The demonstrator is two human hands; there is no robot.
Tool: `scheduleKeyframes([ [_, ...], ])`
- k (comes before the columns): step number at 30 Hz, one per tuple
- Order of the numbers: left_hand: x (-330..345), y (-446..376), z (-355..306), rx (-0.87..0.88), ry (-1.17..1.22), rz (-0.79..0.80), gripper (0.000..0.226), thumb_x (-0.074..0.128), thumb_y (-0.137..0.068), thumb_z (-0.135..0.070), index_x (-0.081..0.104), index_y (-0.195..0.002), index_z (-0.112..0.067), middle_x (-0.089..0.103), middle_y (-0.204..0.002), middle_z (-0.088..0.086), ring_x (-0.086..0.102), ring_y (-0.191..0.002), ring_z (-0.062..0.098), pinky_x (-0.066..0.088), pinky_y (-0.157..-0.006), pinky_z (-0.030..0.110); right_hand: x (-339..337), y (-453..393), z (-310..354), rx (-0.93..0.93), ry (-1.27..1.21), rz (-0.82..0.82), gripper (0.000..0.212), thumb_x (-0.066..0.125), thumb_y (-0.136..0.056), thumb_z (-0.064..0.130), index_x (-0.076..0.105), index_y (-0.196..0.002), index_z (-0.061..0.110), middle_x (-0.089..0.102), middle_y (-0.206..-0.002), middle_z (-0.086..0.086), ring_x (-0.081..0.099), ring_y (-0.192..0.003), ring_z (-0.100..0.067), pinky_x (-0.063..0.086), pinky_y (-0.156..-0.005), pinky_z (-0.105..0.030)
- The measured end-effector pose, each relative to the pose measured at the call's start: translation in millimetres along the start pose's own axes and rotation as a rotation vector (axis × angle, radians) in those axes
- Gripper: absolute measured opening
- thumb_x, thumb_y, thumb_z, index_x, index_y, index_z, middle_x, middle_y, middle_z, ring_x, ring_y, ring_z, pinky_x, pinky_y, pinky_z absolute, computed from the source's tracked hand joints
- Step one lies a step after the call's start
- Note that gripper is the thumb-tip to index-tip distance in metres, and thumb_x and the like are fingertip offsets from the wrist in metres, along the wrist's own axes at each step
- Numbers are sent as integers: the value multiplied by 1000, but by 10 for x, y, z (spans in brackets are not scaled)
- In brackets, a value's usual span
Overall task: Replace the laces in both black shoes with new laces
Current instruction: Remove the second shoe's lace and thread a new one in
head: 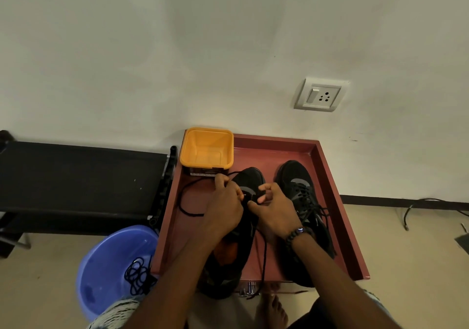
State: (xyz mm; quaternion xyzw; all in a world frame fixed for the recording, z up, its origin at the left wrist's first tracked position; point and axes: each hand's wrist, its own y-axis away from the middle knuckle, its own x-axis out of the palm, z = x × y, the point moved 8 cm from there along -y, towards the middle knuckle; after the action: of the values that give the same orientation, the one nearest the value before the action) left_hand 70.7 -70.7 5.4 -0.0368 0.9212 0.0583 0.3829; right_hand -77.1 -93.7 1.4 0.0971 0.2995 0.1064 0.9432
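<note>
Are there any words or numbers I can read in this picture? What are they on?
No text here can be read.
Tub: a dark label on its front has print, too small and blurred to read.
Shoes: grey marks only, no readable letters.
Wall socket: no writing shows.

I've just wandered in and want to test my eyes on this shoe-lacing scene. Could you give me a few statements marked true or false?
1. Both black shoes sit on the red tray. True.
2. The orange tub is full of laces. False: it looks empty.
3. Both hands work at the left shoe. True: the left hand and right hand pinch its lace.
4. The right shoe has no lace. False: it is laced.
5. The blue basin holds a coiled black lace. True.
</note>
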Motion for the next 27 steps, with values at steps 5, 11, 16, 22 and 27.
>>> scheduleKeyframes([
  [5, -184, 128, 211, -122, 231, -52, 7, 52, -100, -12, 57, -96, -16, 39, -115, -4, 44, -85, -2, 38, -65, 6, 66, -62, 115, -41, 86, 42, 54, 76, -81, 28, 52, -129, 24, 63, -97, 3, 64, -89, -9, 49, -73, -16],
  [11, -22, 312, 386, -212, 477, 53, 15, 53, -100, -27, 66, -99, -20, 61, -115, 9, 63, -99, 17, 55, -81, 35, 135, 17, 456, -253, 321, 78, 49, 71, -86, 21, 57, -132, 30, 54, -115, 2, 55, -100, -10, 50, -91, -27],
  [16, -55, 373, 333, -198, 499, 12, 12, 55, -101, -27, 64, -95, -21, 66, -102, 3, 65, -94, 13, 57, -81, 35, 271, 265, 712, -471, 358, 173, 16, 66, -93, 25, 74, -107, 26, 66, -112, 8, 58, -101, -4, 47, -92, -23],
  [22, 5, 368, 359, -232, 511, -67, 11, 62, -96, -29, 65, -102, -21, 63, -110, 1, 64, -100, 12, 56, -84, 30, 83, 238, 617, -421, 363, 187, 13, 67, -92, 19, 72, -103, 24, 64, -85, 20, 58, -80, 11, 42, -74, -3],
  [27, 56, 351, 317, -242, 283, -50, 53, 75, -82, -43, 44, -119, -21, 38, -116, -5, 50, -104, 12, 48, -84, 26, -162, 31, 458, -239, 14, 22, 5, 67, -93, 22, 69, -90, 26, 73, -84, 5, 67, -82, -5, 54, -79, -24],
])
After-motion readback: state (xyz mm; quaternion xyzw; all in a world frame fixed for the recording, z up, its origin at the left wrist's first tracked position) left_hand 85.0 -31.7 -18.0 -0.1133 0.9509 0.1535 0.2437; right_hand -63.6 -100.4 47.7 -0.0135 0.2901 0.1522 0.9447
